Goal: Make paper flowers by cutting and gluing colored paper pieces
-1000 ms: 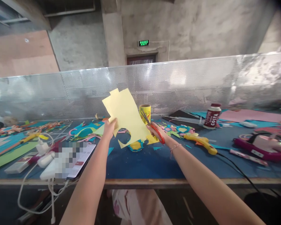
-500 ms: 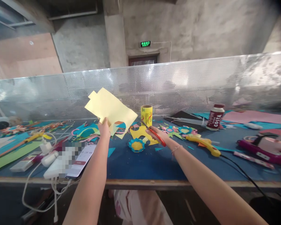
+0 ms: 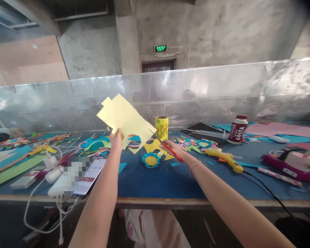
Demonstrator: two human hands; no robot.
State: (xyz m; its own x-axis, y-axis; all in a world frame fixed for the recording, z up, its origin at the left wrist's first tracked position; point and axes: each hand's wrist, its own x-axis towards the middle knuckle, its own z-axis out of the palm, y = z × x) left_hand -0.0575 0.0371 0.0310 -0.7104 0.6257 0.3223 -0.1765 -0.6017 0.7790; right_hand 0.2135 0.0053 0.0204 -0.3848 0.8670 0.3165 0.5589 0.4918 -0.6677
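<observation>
My left hand (image 3: pixel 116 139) pinches a pale yellow sheet of paper (image 3: pixel 125 119) by its lower edge and holds it up over the table. The sheet has stepped cuts at its upper left and a curved notch along the bottom. My right hand (image 3: pixel 170 148) is closed around red-handled scissors (image 3: pixel 174 153), their blades at the sheet's right corner. Below, a blue-rimmed flower with a yellow centre (image 3: pixel 151 160) lies on the table. A darker yellow paper scrap with cut-outs (image 3: pixel 151 146) lies behind it, partly hidden by the sheet and my right hand.
A yellow tape roll (image 3: pixel 162 126) stands behind the scissors. To the right are a yellow glue gun (image 3: pixel 226 159) with a black cord, a brown bottle (image 3: pixel 237 130) and a purple-rimmed object (image 3: pixel 286 168). A phone (image 3: pixel 90 177) and white cables lie left, among paper scraps.
The pale yellow sheet has moved slightly right and up in my left hand. Its right corner now meets the scissor blades, which were just apart from it before.
</observation>
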